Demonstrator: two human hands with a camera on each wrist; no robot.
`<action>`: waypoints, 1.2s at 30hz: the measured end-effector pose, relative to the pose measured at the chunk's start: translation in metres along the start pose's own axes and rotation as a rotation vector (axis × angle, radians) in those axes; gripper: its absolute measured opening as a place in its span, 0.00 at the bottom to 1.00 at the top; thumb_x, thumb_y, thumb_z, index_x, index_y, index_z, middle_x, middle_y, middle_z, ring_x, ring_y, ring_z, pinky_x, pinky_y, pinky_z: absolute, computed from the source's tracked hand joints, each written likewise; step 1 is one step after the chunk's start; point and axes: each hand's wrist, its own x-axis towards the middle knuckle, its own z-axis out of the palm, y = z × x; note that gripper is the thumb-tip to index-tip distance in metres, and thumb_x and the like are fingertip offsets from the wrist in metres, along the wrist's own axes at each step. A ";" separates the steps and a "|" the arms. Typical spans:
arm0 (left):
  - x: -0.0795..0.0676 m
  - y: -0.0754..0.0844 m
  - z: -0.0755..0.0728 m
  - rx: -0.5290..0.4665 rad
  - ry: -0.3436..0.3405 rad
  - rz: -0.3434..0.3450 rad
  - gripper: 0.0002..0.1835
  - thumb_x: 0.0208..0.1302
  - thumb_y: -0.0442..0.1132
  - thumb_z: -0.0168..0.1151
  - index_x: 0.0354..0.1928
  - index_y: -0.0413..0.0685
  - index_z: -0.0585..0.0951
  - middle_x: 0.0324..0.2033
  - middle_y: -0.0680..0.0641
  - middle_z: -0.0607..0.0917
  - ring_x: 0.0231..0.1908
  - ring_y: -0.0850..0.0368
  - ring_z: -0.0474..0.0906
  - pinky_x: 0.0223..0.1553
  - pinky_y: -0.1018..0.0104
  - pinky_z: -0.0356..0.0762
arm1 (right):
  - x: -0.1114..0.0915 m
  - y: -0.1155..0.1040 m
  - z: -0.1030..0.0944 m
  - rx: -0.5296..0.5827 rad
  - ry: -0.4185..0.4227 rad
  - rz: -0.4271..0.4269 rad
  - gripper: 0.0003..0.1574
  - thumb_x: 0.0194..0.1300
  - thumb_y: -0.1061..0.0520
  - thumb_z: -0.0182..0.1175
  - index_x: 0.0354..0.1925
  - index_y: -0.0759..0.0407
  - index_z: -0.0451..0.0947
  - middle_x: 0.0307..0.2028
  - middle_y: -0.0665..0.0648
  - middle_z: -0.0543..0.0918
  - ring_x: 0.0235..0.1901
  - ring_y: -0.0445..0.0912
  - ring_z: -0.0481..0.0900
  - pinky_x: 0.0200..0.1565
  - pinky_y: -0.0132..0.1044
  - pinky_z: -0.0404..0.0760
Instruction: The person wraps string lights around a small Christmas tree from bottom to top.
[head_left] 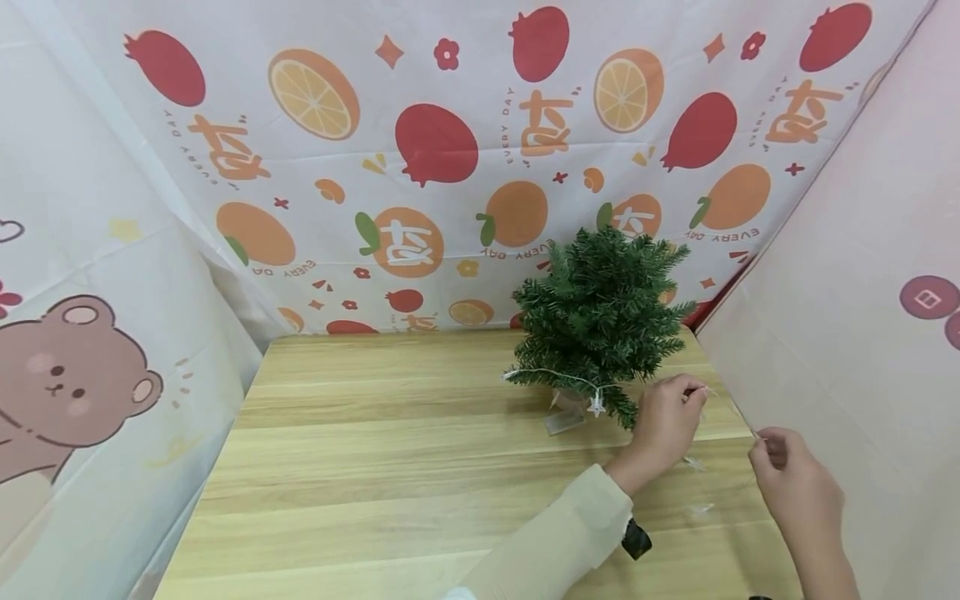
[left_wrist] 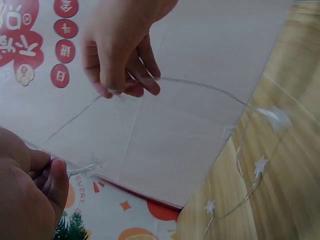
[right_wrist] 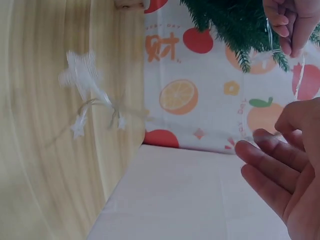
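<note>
A small green artificial Christmas tree (head_left: 603, 308) stands at the table's back right. Across its lower front runs a string of star lights (head_left: 596, 403) on thin clear wire. Just right of the tree, my left hand (head_left: 667, 425) pinches the wire; a clear star sits beside these fingers in the left wrist view. Farther right, my right hand (head_left: 798, 475) holds another stretch of the wire between thumb and fingers. Between the hands the wire spans a short gap. More of the string, with a blurred star (right_wrist: 82, 72), hangs from the right hand over the table.
The wooden table (head_left: 337, 450) meets a fruit-print cloth (head_left: 435, 142) at the back. White cloth walls (head_left: 847, 350) close in on both sides, the right one near my right hand. A small black object (head_left: 637, 540) shows beside the left sleeve.
</note>
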 end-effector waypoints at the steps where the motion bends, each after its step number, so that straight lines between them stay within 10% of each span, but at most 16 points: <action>1: 0.000 0.000 0.001 0.001 0.000 -0.004 0.10 0.75 0.48 0.58 0.46 0.59 0.87 0.35 0.64 0.87 0.28 0.80 0.73 0.28 0.85 0.70 | 0.000 0.002 -0.001 0.013 0.004 0.023 0.19 0.70 0.56 0.54 0.53 0.67 0.77 0.39 0.68 0.88 0.32 0.57 0.86 0.27 0.39 0.72; 8: 0.000 -0.001 0.001 -0.093 0.009 -0.057 0.10 0.75 0.48 0.58 0.46 0.59 0.87 0.33 0.63 0.86 0.23 0.78 0.71 0.22 0.81 0.70 | 0.001 0.022 -0.008 0.068 -0.017 0.129 0.24 0.74 0.52 0.51 0.60 0.64 0.76 0.46 0.67 0.87 0.29 0.18 0.64 0.37 0.47 0.72; 15: -0.001 -0.001 -0.001 -0.175 0.029 -0.104 0.10 0.75 0.47 0.58 0.46 0.57 0.87 0.33 0.63 0.86 0.21 0.75 0.71 0.21 0.78 0.71 | 0.003 0.048 -0.016 0.092 -0.058 0.250 0.29 0.78 0.45 0.48 0.61 0.65 0.76 0.45 0.67 0.88 0.29 0.16 0.59 0.42 0.50 0.76; 23: 0.000 -0.004 -0.003 -0.227 0.077 -0.097 0.10 0.75 0.44 0.59 0.46 0.52 0.87 0.34 0.61 0.87 0.26 0.77 0.74 0.25 0.80 0.73 | 0.000 0.070 -0.021 0.152 -0.017 0.388 0.29 0.75 0.40 0.51 0.58 0.59 0.78 0.23 0.17 0.69 0.28 0.15 0.63 0.31 0.21 0.67; 29: -0.002 -0.008 -0.002 -0.242 0.093 -0.089 0.08 0.74 0.43 0.60 0.45 0.53 0.87 0.34 0.60 0.87 0.28 0.77 0.74 0.27 0.81 0.74 | 0.002 0.079 -0.030 0.241 -0.010 0.585 0.21 0.76 0.35 0.45 0.49 0.41 0.79 0.23 0.19 0.71 0.33 0.20 0.63 0.47 0.37 0.70; 36: -0.004 -0.009 0.003 -0.217 0.085 -0.117 0.09 0.73 0.44 0.61 0.45 0.53 0.88 0.33 0.61 0.87 0.23 0.77 0.72 0.23 0.80 0.72 | -0.005 0.081 -0.042 0.383 0.029 0.551 0.21 0.78 0.38 0.46 0.37 0.43 0.81 0.17 0.40 0.77 0.21 0.37 0.73 0.24 0.30 0.70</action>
